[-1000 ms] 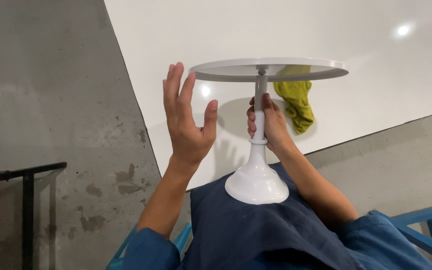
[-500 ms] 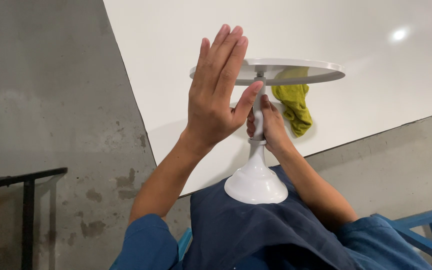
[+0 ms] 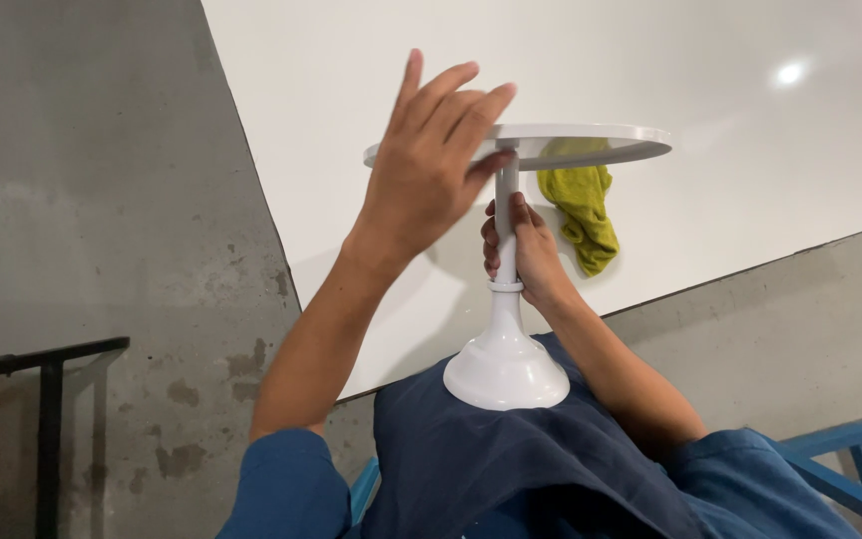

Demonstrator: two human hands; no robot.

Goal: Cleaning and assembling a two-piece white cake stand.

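A white pedestal cake stand (image 3: pixel 591 140) stands upright, its round base (image 3: pixel 506 371) resting on my lap in dark blue cloth. My right hand (image 3: pixel 526 252) is wrapped around the thin stem just below the flat round plate. My left hand (image 3: pixel 431 165) is raised in front of the plate's left rim, fingers spread and empty, its fingertips at the edge of the plate. A crumpled yellow-green cloth (image 3: pixel 583 208) lies on the white table behind the stand, partly hidden by the plate.
A white table top (image 3: pixel 371 90) fills the upper part of the view. Grey concrete floor (image 3: pixel 82 200) lies to the left. A black metal frame (image 3: pixel 47 399) stands at lower left, and a blue chair frame (image 3: pixel 850 459) shows at lower right.
My left hand rose from beside the stem up to the plate's left rim and has tilted rightward. My right hand stays on the stem.
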